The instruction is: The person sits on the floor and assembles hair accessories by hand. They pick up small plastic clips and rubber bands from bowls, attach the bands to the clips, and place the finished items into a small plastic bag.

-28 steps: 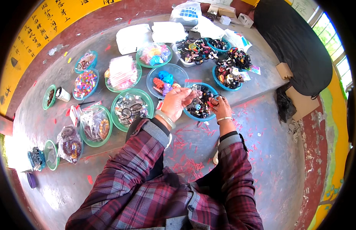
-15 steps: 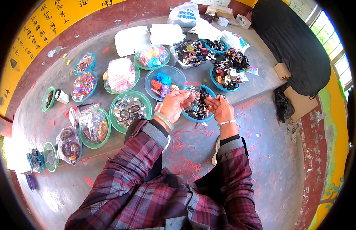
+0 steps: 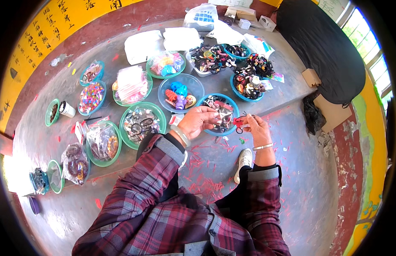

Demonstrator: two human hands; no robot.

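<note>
My left hand pinches a small clear plastic bag with a red strip, over a blue basket of dark hair ties and small ornaments. My right hand, just right of that basket, holds a black hair tie with a red ornament between its fingertips. A black loop hangs below the fingers. The two hands are a short gap apart. Behind my left hand stands a clear blue bowl with blue, red and purple pieces.
Several baskets of hair accessories spread over the grey ledge, among them a green basket and a blue basket. White bags lie at the back. A black covered object stands at the right. Red scraps litter the floor.
My right hand has moved right and slightly down, and now a hair tie with a red ornament shows in its fingers. My left hand has shifted slightly down, still with the bag.
</note>
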